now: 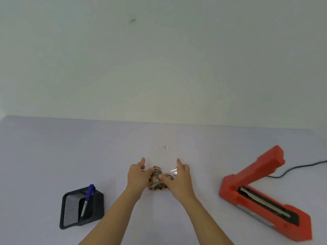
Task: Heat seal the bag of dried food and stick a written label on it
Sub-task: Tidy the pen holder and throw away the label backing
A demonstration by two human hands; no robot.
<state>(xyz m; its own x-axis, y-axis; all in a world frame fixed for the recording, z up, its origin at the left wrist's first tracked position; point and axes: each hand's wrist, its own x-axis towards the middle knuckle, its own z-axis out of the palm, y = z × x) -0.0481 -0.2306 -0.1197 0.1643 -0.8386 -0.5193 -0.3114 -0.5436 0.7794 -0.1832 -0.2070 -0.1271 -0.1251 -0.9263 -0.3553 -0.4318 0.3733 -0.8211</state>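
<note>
A clear plastic bag (pixel 163 157) lies flat on the pale table, its far end pointing away from me. Brown dried food (pixel 156 181) is bunched in its near end. A small white label with dark writing (pixel 162 147) sits on the bag near its far end. My left hand (pixel 137 175) grips the bag's left side at the food, thumb and fingers pinched on the plastic. My right hand (pixel 179 177) grips the right side the same way. A red heat sealer (pixel 265 197) stands on the right with its arm raised.
A black mesh organiser (pixel 80 208) at the near left holds a blue-capped pen (pixel 87 198). The sealer's black cable (pixel 299 167) runs off to the right. The table's far edge (pixel 159 122) meets a plain white wall.
</note>
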